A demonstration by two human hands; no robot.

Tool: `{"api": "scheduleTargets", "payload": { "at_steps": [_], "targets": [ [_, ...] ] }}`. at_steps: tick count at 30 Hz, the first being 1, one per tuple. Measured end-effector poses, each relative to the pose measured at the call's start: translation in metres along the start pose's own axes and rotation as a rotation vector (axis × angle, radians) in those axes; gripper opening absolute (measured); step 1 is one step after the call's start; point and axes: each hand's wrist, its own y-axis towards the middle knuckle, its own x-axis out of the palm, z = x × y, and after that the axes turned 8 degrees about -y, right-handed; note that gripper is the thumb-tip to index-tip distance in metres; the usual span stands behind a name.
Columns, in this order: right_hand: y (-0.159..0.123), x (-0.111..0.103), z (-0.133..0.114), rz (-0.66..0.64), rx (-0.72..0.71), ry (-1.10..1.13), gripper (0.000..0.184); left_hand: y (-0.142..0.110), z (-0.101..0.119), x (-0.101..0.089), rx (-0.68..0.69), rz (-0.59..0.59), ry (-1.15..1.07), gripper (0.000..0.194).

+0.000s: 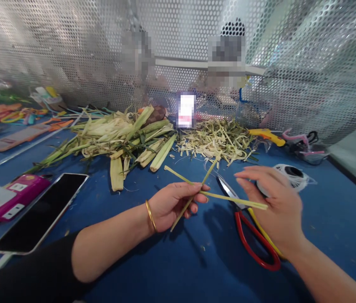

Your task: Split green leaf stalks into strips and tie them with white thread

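Observation:
My left hand [182,200], with a gold bangle at the wrist, pinches two narrow green plant strips [228,198] where they cross in an X. One strip stretches right, its end showing in front of my right hand [274,206]. That hand is half curled, thumb and fingers apart, with nothing visibly gripped. Below and behind it, scissors [244,227] with a red handle loop lie on the blue table [165,269], blades pointing to the far left. A yellow length shows beside the red loop, partly covered by my right hand.
Beyond my hands lie a pile of husk-like leaves [111,134] and a heap of shredded trimmings [218,139]. A phone [41,212] and a magenta tissue pack [16,198] are at left. Right: a yellow glue gun [268,136] and a white spool [291,176]. Perforated metal panel [79,50] stands behind.

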Motion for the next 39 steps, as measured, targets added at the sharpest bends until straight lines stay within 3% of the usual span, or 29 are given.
{"api": "scheduleTargets", "payload": {
  "at_steps": [4, 6, 9, 16, 20, 29, 34, 39],
  "targets": [
    [-0.006, 0.015, -0.011, -0.410, 0.057, 0.319, 0.016, -0.001, -0.004, 0.001, -0.027, -0.048, -0.046, 0.014],
    [-0.010, 0.020, -0.017, -0.513, 0.062, 0.398, 0.016, -0.001, -0.007, -0.001, -0.042, -0.075, -0.036, 0.015],
    [-0.014, 0.025, -0.020, -0.501, 0.009, 0.393, 0.018, 0.000, -0.010, -0.002, -0.069, -0.104, 0.005, 0.020],
    [-0.016, 0.027, -0.017, -0.351, -0.238, 0.141, 0.022, 0.000, -0.011, -0.001, -0.082, -0.127, 0.016, 0.016],
    [-0.017, 0.031, -0.014, -0.349, -0.264, 0.148, 0.022, 0.000, -0.011, 0.000, -0.054, -0.111, 0.041, 0.020],
    [-0.017, 0.032, -0.012, -0.408, -0.206, 0.253, 0.021, 0.000, -0.012, 0.001, 0.006, -0.107, 0.147, 0.019],
    [-0.008, 0.028, -0.002, -0.454, -0.009, 0.350, 0.016, 0.000, -0.008, 0.001, 0.046, -0.042, 0.120, 0.021],
    [-0.005, 0.018, -0.013, -0.509, 0.134, 0.486, 0.016, 0.001, -0.005, 0.000, -0.032, -0.049, -0.082, 0.022]
  ]
}}
